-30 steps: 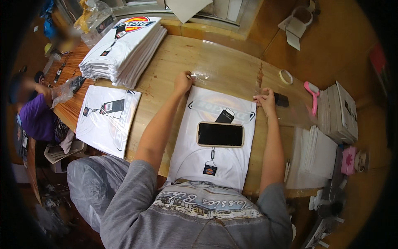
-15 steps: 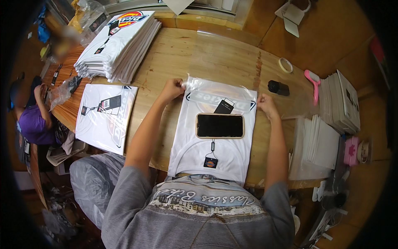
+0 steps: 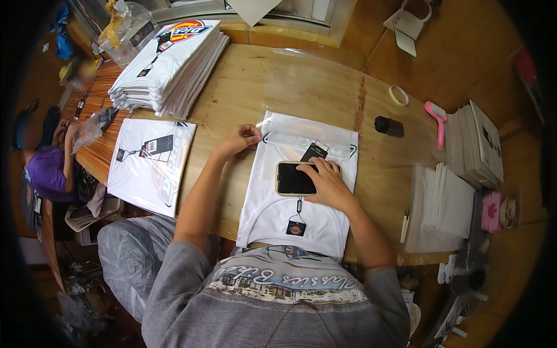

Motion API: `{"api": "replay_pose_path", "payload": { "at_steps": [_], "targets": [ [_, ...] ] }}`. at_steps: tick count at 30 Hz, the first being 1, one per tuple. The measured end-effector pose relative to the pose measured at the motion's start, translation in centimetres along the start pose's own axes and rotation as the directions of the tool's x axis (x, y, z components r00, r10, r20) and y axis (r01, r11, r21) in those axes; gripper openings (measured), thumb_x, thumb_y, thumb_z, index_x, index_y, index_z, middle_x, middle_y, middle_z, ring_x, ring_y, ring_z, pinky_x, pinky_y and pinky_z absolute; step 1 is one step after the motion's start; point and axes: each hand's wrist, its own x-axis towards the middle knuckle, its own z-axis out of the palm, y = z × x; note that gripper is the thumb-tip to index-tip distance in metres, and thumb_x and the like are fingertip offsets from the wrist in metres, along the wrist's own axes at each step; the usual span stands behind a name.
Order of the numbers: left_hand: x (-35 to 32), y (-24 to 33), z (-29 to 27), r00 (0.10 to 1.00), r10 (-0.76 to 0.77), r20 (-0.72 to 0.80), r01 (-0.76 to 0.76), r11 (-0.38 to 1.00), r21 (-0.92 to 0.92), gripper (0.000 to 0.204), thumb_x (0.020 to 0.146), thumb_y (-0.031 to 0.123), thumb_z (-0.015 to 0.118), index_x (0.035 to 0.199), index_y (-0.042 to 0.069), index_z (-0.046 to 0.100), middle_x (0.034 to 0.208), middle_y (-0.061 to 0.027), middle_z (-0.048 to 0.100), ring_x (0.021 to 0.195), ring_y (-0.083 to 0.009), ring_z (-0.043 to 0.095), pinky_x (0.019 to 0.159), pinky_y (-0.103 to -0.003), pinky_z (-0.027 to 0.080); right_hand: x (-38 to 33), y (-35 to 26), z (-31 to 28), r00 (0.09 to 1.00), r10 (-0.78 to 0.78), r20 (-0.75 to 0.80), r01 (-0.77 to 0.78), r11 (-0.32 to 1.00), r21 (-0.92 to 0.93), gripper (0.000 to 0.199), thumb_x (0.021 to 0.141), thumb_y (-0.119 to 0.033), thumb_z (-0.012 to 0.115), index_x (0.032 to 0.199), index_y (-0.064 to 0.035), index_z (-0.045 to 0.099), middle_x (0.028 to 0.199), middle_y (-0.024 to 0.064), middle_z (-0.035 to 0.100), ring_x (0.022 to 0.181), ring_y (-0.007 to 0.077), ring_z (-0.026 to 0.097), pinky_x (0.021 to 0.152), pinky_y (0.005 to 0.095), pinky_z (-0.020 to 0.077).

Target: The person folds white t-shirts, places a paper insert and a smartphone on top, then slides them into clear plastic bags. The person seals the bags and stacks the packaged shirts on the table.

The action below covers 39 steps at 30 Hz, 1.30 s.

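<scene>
A folded white T-shirt lies in front of me, its far part under a clear plastic bag. On the shirt rests a phone with a dark screen and a light case. My right hand spans the phone's right half, thumb at the near edge and fingers over the far edge, closed on it. My left hand is closed at the bag's far left corner, its fingertips pinching the edge. A black hang tag sits just beyond the phone, and a small square tag on a cord lies near the collar.
A bagged shirt and a tall stack of folded shirts stand on the left. On the right are a black cylinder, a tape roll, a pink-handled lint roller and white packets. Another person works at far left.
My right hand has left the bag's right edge and come down onto the phone. My left hand has slid slightly nearer along the left edge. The bag's far end lies flatter.
</scene>
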Motion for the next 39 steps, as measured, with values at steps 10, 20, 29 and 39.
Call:
{"api": "replay_pose_path", "payload": {
  "at_steps": [10, 20, 29, 39],
  "targets": [
    [0.8, -2.9, 0.5, 0.968, 0.225, -0.110, -0.213, 0.971, 0.112, 0.015, 0.068, 0.002, 0.065, 0.077, 0.001, 0.053, 0.073, -0.0033, 0.056, 0.067, -0.0099, 0.054, 0.062, -0.022, 0.045, -10.6, 8.7, -0.8, 0.630, 0.670, -0.392, -0.686, 0.717, 0.122, 0.068, 0.047, -0.022, 0.072, 0.107, -0.0102, 0.043, 0.097, 0.0167, 0.049, 0.095, 0.0332, 0.044, 0.082, 0.0406, 0.0353],
    [-2.5, 0.6, 3.9, 0.861, 0.271, -0.431, -0.015, 0.859, 0.512, 0.040, 0.056, 0.011, 0.074, 0.089, 0.004, 0.052, 0.060, -0.0093, 0.055, 0.056, -0.0172, 0.053, 0.051, -0.029, 0.041, -6.5, 8.8, 1.1, 0.621, 0.743, -0.251, -0.418, 0.584, 0.696, 0.039, 0.069, 0.005, 0.059, 0.105, -0.0044, 0.046, 0.073, 0.0059, 0.052, 0.063, 0.0119, 0.051, 0.055, 0.0221, 0.0439],
    [-1.9, -0.5, 2.7, 0.940, 0.052, -0.338, 0.044, 0.962, 0.269, 0.044, 0.057, 0.013, 0.074, 0.095, 0.004, 0.054, 0.066, -0.0093, 0.057, 0.059, -0.0166, 0.053, 0.055, -0.029, 0.043, -5.6, 10.0, 1.6, 0.638, 0.767, -0.064, -0.271, 0.302, 0.914, 0.050, 0.072, 0.005, 0.057, 0.116, -0.0063, 0.037, 0.068, 0.0037, 0.053, 0.056, 0.0093, 0.049, 0.048, 0.0198, 0.0417],
    [0.4, -2.5, 1.5, 0.942, 0.280, -0.187, -0.271, 0.960, 0.074, 0.015, 0.073, 0.007, 0.062, 0.084, 0.002, 0.052, 0.079, -0.0036, 0.054, 0.075, -0.0093, 0.049, 0.068, -0.022, 0.041, -1.7, 15.1, 0.1, 0.699, 0.705, -0.121, -0.281, 0.426, 0.860, 0.029, 0.074, 0.002, 0.056, 0.103, -0.0003, 0.049, 0.069, 0.0030, 0.053, 0.051, 0.0087, 0.049, 0.043, 0.0201, 0.0420]
  ]
}}
